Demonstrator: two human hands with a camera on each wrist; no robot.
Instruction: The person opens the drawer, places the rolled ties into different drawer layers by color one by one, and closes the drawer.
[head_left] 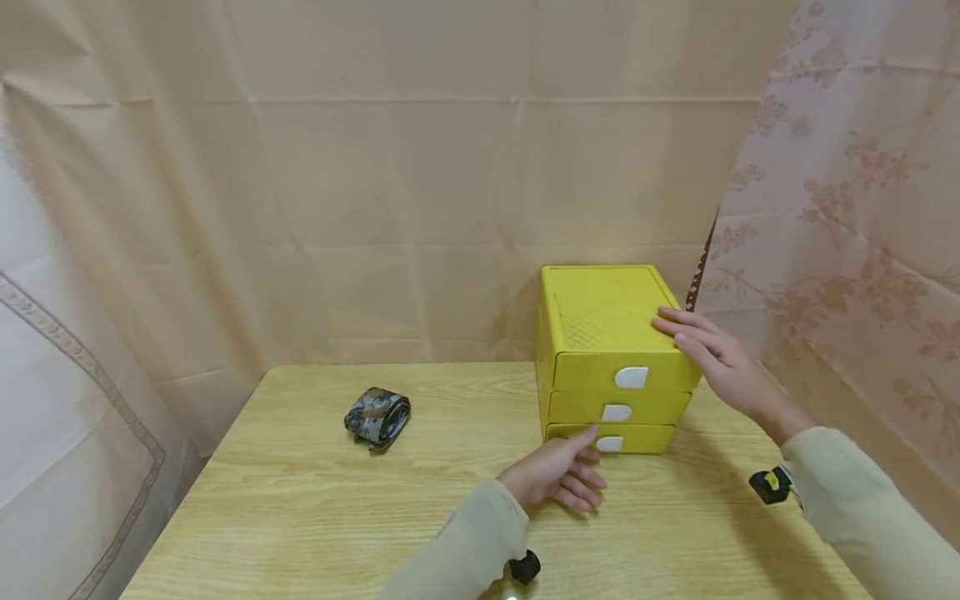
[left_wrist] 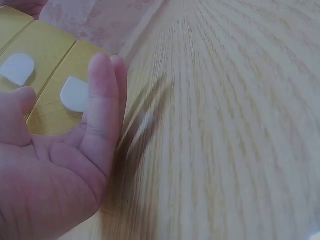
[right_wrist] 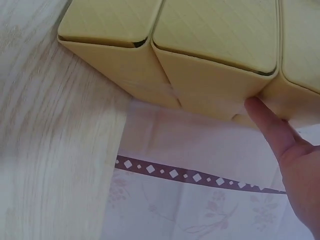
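Observation:
A yellow three-drawer box (head_left: 611, 308) with white tab handles stands near the back right of the table, its drawers closed. My right hand (head_left: 712, 358) rests on its top right edge with straight fingers; in the right wrist view a finger (right_wrist: 270, 122) touches the side of the box. In front of the bottom drawer is my left hand (head_left: 558, 475), fingers loosely extended and holding nothing. Its thumb is close to the lowest white handle (head_left: 609, 444); whether they touch I cannot tell. The left wrist view shows the hand (left_wrist: 65, 165) beside two handles.
A rolled camouflage-patterned cloth strip (head_left: 377, 418) lies on the wooden table (head_left: 300, 517), left of the box. Beige curtain (head_left: 390, 183) hangs behind, and a pinkish floral curtain (head_left: 862, 208) closes off the right side near the box.

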